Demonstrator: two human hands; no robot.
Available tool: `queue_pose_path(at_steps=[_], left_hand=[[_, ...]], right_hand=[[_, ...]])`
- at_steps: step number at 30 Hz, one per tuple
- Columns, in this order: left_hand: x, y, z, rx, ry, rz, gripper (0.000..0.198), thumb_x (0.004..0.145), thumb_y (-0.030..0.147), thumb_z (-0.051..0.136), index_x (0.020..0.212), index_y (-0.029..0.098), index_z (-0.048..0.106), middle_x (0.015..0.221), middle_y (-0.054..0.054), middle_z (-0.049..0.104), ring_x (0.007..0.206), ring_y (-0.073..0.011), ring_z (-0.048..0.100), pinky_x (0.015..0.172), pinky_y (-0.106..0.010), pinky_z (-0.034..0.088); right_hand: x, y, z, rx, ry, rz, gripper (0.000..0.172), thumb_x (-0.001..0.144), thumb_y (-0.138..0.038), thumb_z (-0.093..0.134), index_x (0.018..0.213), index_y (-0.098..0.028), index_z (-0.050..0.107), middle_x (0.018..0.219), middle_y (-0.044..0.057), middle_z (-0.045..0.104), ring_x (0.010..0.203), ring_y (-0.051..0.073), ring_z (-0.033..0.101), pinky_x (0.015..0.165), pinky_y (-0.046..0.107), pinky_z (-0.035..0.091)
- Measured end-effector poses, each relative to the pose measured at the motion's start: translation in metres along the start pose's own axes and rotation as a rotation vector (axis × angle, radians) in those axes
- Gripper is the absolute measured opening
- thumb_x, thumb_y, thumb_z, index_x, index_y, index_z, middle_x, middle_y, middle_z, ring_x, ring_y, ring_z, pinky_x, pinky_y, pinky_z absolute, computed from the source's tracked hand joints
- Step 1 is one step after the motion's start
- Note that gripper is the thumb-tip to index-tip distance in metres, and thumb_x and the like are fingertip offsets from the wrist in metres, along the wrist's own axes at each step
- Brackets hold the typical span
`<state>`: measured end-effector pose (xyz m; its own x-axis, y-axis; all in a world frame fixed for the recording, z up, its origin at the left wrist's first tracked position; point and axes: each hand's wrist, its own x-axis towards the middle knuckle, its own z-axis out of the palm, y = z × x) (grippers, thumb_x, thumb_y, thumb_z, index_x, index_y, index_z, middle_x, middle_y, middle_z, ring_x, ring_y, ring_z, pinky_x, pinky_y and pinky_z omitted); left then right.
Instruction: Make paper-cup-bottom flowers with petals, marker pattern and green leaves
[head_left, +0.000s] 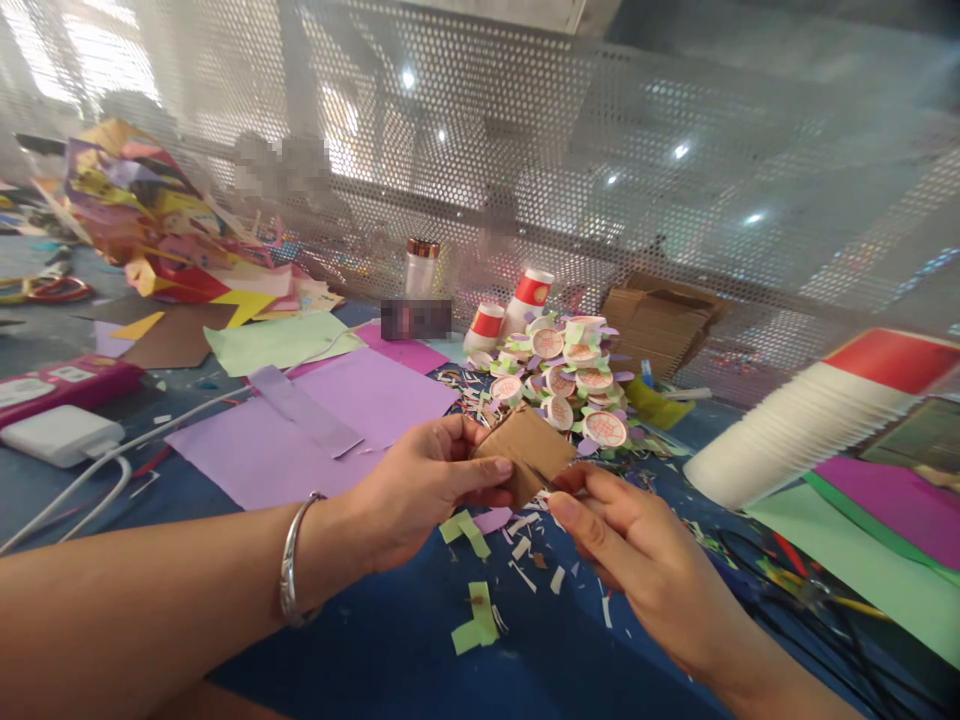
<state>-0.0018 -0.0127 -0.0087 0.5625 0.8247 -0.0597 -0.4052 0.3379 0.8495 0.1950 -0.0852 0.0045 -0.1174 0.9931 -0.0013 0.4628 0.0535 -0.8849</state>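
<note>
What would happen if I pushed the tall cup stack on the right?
The cup stack would probably tip easily, being tall and narrow. It's likely light for its size, since the cups look like thin paper. Toppled, it might roll, because they're round.

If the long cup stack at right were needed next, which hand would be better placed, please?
Probably the right hand: it is nearer the cup stack, while the left hand, farther off, holds the cardboard.
</note>
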Motion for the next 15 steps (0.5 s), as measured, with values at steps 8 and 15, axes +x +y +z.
queue_pose_path(at_steps=[8,15], left_hand=[[0.0005,-0.0004,-0.0012,0.039,-0.035,0.015,0.033,0.075,0.018,0.083,0.081,0.015,0.051,0.075,-0.002,0.070,0.066,-0.0107,0.069,0.065,-0.020,0.052],[0.0026,-0.0019,-0.0016,0.052,-0.033,0.044,0.034,0.075,0.019,0.084,0.082,0.014,0.051,0.074,-0.002,0.070,0.063,-0.0093,0.067,0.060,-0.018,0.051]], right_hand=[[0.0002,-0.0004,-0.0011,0.049,-0.016,0.014,0.045,0.097,-0.064,0.055,0.105,-0.020,0.060,0.059,-0.008,0.027,0.046,0.008,0.024,0.038,0.024,0.014],[-0.0009,-0.0004,-0.0003,0.100,-0.045,0.016,0.043,0.098,-0.062,0.055,0.107,-0.020,0.059,0.060,-0.008,0.026,0.047,0.008,0.024,0.038,0.022,0.014]])
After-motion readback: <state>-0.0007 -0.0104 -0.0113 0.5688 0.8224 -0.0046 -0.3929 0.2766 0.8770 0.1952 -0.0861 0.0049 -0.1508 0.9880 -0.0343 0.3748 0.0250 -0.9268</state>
